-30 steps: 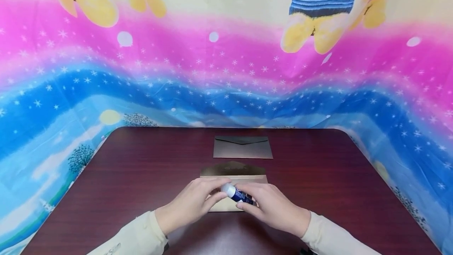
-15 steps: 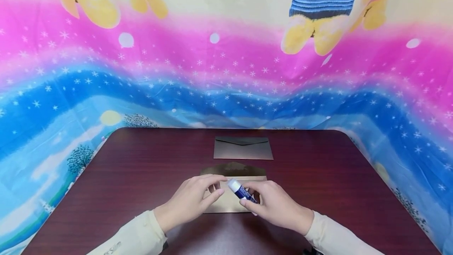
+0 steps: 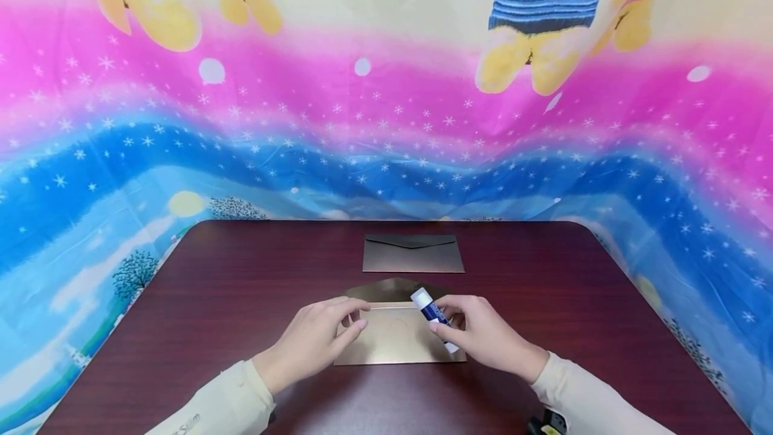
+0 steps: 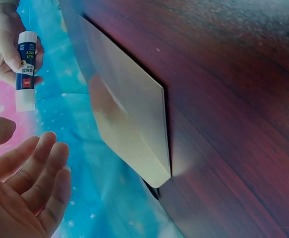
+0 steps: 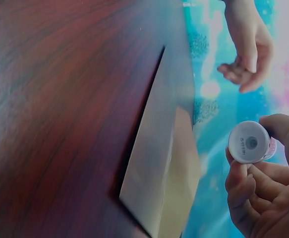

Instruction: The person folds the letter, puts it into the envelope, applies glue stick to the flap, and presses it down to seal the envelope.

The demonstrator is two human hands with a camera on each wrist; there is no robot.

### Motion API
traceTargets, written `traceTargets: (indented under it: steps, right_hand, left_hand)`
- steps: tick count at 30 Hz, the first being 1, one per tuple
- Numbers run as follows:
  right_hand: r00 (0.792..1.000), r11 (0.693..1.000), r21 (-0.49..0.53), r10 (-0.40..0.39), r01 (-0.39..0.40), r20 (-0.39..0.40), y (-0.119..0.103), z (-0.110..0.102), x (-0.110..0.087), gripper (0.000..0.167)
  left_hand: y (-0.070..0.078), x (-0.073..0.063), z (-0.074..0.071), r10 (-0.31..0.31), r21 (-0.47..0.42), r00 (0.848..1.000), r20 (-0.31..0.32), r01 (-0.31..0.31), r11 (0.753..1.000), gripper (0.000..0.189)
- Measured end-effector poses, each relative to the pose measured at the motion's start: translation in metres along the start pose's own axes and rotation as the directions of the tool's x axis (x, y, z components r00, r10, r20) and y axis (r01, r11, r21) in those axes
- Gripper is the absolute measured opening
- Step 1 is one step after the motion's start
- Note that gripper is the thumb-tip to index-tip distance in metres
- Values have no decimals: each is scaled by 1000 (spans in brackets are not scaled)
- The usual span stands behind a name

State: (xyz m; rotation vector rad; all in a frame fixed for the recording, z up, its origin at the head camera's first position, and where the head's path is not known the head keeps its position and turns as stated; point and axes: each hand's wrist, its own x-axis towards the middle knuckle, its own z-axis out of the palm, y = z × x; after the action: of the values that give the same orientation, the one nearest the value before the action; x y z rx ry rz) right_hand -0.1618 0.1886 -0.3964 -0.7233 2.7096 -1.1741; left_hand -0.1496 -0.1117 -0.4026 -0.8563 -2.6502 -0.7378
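Note:
In the head view my right hand [image 3: 489, 335] pinches a blue-and-white glue stick [image 3: 430, 309] between thumb and fingers, tilted with its pale end up and to the left. The left wrist view shows the printed label on the glue stick [image 4: 26, 69]; its round white base [image 5: 244, 143] faces the right wrist camera. My left hand [image 3: 311, 341] hovers at the left edge of a gold envelope [image 3: 395, 341], fingers loosely bent around nothing. That envelope lies on the table with its darker flap [image 3: 395, 287] unfolded away from me.
A second, darker envelope [image 3: 413, 257] lies farther back on the dark red wooden table [image 3: 253, 274], its flap folded down. Behind the table hangs a colourful cloth [image 3: 338, 113] printed with bears and snowflakes.
My hands have drawn apart. The left fingers, earlier at the pale end of the glue stick, have come away to the left; the right hand has carried the stick rightward and tipped it more upright.

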Motion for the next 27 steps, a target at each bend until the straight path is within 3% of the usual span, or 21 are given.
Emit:
traceTargets:
  steps: [11,27]
  right_hand:
    - [992,994,12,113,-113,-51,22,-18,1,32]
    - [950,964,-73,238,-256,-201,57,-49,1,39]
  left_hand:
    - [-6,-1,2,-28,13,1000,5,28,1000,18]
    - [-10,-2,4,-55,-8,998,32,55,998,18]
